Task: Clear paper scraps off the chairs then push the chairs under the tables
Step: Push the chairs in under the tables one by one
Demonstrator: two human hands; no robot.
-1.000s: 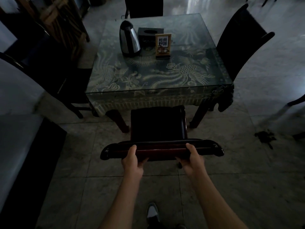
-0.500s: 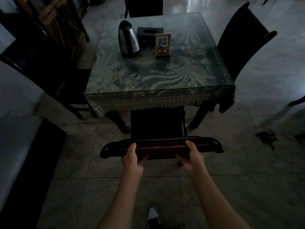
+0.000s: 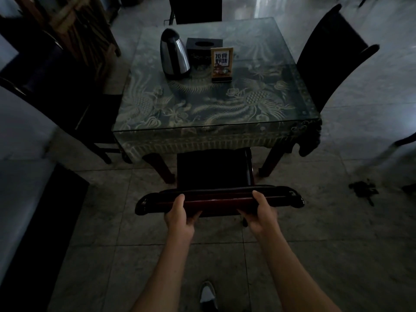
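Note:
A dark wooden chair (image 3: pixel 213 172) stands in front of me, its seat front tucked under the near edge of the glass-topped table (image 3: pixel 258 118). My left hand (image 3: pixel 180 216) grips the chair's top rail (image 3: pixel 220 198) left of centre, fingers curled over it. My right hand (image 3: pixel 261 213) grips the same rail right of centre. The dark seat shows no paper scraps. A patterned cloth lies under the table's glass.
On the table stand a steel kettle (image 3: pixel 174 56), a black tissue box (image 3: pixel 203 49) and a small sign (image 3: pixel 221 64). Other dark chairs stand at the left (image 3: pixel 56 91), right (image 3: pixel 331 57) and far side (image 3: pixel 194 9). A dark clump (image 3: pixel 362 189) lies on the tiled floor at right.
The chair has slid a little further forward under the table, with both hands holding its top rail throughout.

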